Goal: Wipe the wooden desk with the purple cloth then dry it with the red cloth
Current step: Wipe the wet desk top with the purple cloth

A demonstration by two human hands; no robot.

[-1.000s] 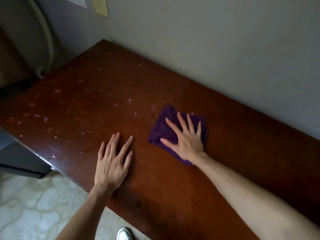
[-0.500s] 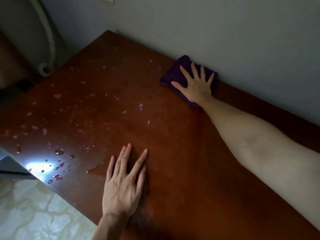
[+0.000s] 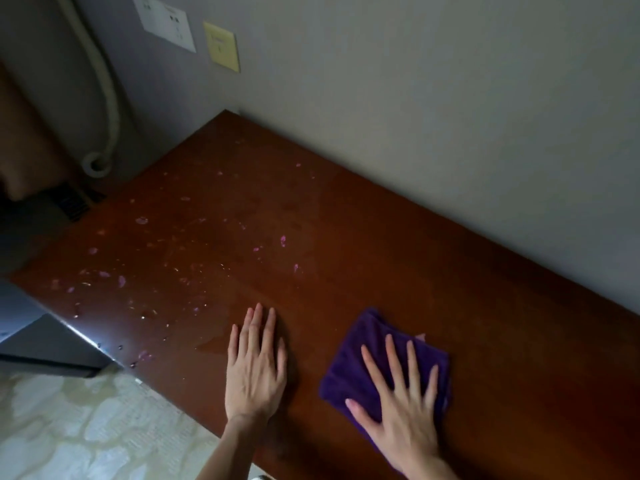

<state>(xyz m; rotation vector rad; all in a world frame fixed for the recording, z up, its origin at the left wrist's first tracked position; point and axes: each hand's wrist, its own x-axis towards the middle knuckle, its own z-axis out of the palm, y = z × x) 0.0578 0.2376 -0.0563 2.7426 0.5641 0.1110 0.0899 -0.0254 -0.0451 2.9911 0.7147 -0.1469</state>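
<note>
The dark wooden desk point(image 3: 381, 237) runs along a grey wall. A folded purple cloth point(image 3: 349, 368) lies on it near the front edge. My right hand point(image 3: 401, 414) presses flat on the cloth with the fingers spread, covering its right half. My left hand point(image 3: 254, 368) rests flat on the bare wood just left of the cloth, fingers together, holding nothing. Water droplets and a small puddle point(image 3: 149, 306) dot the desk's left part. No red cloth is in view.
The desk's front edge runs diagonally above a pale patterned floor point(image 3: 69, 427). A white hose point(image 3: 107, 98) hangs in the left corner above a dark vent point(image 3: 71, 202). A white outlet plate point(image 3: 169, 22) and a yellow plate point(image 3: 221, 46) sit on the wall.
My right hand has slid the purple cloth from the back of the desk by the wall to the front edge. My left hand stays flat on the wood.
</note>
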